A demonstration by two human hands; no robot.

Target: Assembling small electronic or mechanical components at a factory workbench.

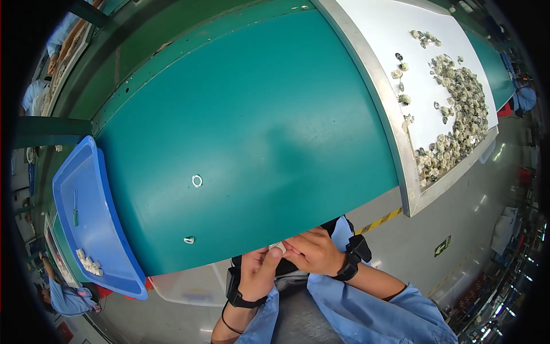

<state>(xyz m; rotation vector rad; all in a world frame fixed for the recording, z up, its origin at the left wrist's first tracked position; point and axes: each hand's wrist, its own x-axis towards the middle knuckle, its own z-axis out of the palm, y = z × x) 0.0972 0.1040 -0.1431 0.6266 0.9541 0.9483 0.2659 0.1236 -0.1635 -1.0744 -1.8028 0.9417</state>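
Note:
Close to my body, at the near edge of the green table, my two hands meet around a small whitish part. Its exact kind is mostly hidden by fingers. My left hand pinches it with the thumb on top. From the other side my right hand has its fingertips closed on the same part. Ahead and to the left, a pale ring lies flat on the table. Nearer the edge sits a small cream-coloured piece.
On the left stands a blue tray with a green-handled screwdriver and several whitish parts. A metal-rimmed white tray at right holds a heap of small cream and metal parts. Other people work at the far left and right.

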